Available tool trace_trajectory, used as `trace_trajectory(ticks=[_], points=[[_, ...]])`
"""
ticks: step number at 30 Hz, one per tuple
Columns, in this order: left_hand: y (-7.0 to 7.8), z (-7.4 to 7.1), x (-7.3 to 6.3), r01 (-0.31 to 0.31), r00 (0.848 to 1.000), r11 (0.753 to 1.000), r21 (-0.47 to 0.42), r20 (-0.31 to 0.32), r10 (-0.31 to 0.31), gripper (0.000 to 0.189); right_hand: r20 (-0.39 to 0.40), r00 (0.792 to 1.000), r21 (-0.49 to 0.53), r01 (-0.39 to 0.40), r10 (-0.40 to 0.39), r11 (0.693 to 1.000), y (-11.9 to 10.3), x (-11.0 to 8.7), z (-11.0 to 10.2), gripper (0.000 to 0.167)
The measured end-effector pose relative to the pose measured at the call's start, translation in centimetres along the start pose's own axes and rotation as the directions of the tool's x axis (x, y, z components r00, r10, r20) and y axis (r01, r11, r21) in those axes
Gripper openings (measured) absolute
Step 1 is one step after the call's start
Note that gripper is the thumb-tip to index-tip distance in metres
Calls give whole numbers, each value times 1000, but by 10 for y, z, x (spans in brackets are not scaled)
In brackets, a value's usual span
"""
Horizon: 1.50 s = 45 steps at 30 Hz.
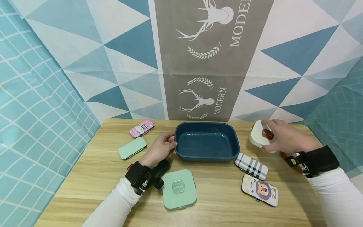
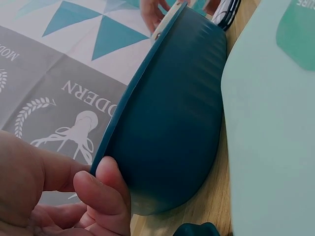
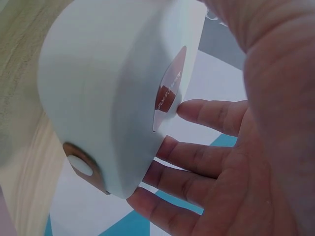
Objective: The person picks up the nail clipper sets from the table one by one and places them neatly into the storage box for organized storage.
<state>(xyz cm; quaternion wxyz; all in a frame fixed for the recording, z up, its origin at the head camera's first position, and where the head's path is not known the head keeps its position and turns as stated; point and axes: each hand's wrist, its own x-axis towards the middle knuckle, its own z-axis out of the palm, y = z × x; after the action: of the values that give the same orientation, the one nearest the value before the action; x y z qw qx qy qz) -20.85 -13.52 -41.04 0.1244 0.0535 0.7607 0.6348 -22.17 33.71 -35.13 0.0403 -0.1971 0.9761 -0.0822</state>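
Observation:
A dark blue rectangular basin [image 1: 205, 143] stands at the back middle of the wooden table. My left hand [image 1: 160, 148] pinches its left rim between thumb and fingers, which the left wrist view shows from the side. To the right of the basin, my right hand [image 1: 286, 136] holds a cream manicure case [image 1: 256, 135] with a brown label, tilted on its side. In the right wrist view the fingers [image 3: 197, 157] lie along the label side of this case, and a brown clasp [image 3: 84, 166] shows on its edge.
Right of the basin lie a plaid case [image 1: 251, 166] and a lion-print case [image 1: 261, 190]. Leftward are a pink cartoon case [image 1: 141, 128] and a flat mint case [image 1: 132, 148]. A square mint manicure case [image 1: 187, 186] lies in front, beside a black item [image 1: 163, 167] partly under my left wrist.

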Motion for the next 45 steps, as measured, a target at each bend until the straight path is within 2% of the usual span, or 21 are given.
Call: trace_trajectory(ticks=[24,45], points=[[-1,-1,0,-4,1000,1000,6,4,4,51,-85,994,-45,57,-61,997,-17,3,-11,107],[-2,-2,-1,-13,1000,1000,3,11,13,52,-104,989,-49,97,-102,994,-32,7,-19,104]])
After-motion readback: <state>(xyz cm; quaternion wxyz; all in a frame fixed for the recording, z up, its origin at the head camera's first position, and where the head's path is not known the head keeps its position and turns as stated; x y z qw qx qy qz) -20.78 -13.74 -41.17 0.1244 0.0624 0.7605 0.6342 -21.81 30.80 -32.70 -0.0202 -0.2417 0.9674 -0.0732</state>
